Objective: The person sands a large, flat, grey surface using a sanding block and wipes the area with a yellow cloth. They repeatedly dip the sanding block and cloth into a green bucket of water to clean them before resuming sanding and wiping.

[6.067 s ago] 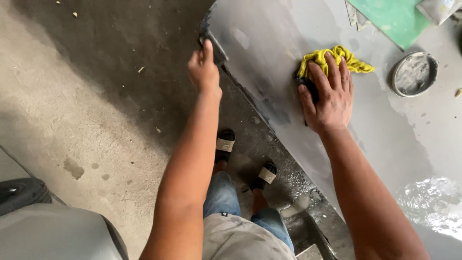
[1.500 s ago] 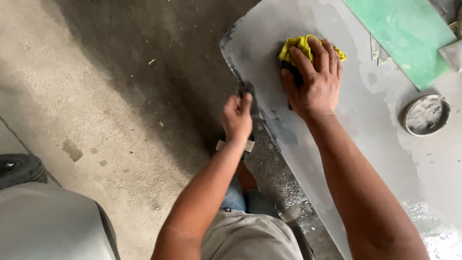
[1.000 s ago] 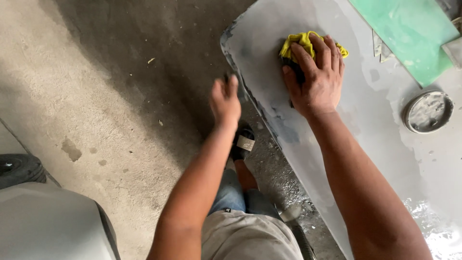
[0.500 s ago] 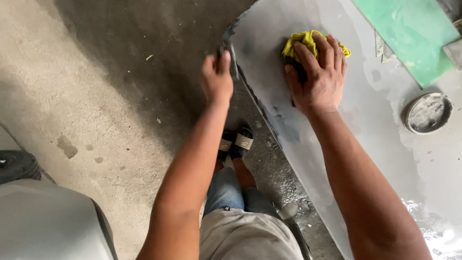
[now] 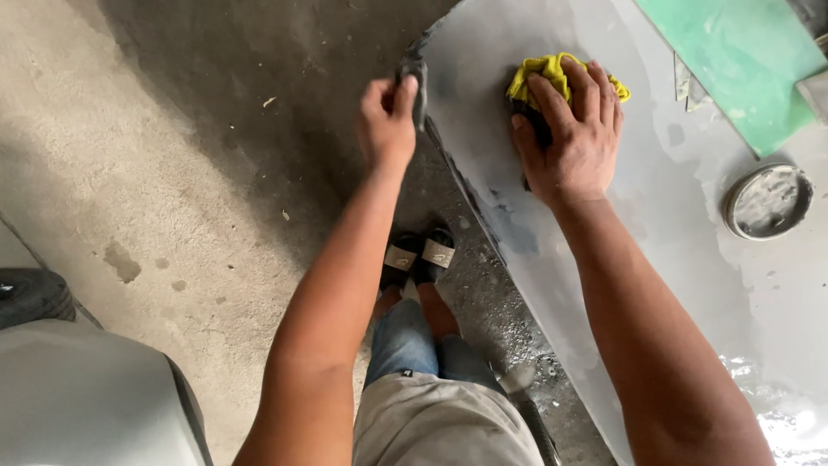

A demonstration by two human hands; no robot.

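A large grey primed body panel (image 5: 604,285) lies flat in front of me, wet in places. My right hand (image 5: 569,138) presses a yellow cloth (image 5: 539,73) with a dark pad under it onto the panel's upper part. My left hand (image 5: 385,121) grips the panel's left edge near its top corner, fingers curled over the dark rim. My feet in sandals (image 5: 420,256) stand on the floor below the panel's edge.
A round metal lid (image 5: 768,200) rests on the panel at the right. A green board (image 5: 737,60) lies at the top right. A grey car body part and a tyre (image 5: 34,293) sit at the lower left on the concrete floor.
My left hand has slid up along the panel's edge from lower down to near the top corner. My right hand with the cloth has stayed in almost the same spot.
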